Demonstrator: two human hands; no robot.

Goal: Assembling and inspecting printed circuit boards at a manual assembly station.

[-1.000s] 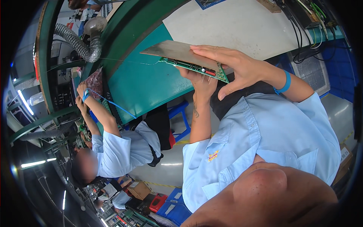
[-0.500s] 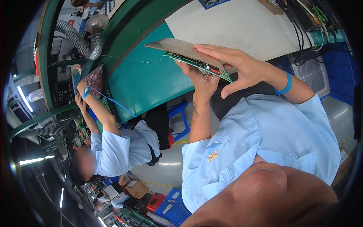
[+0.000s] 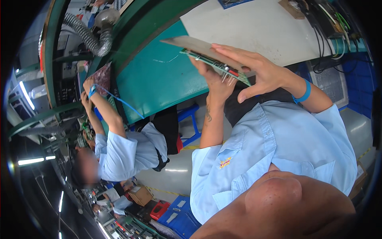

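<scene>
Left hand (image 3: 220, 84) (closure hidden, cannot tell) sits under circuit board (image 3: 213, 63), long axis slanting toward right hand (image 3: 262, 71), fingers atop grey plate (image 3: 193, 43), thumb apart.

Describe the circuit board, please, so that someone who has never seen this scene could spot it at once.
Start at the teal bench top, then go to its near edge, where the camera wearer's left hand and right hand are raised. The circuit board slants between them. It is the green one with a small red part, unlike the plain grey plate above it.
</scene>
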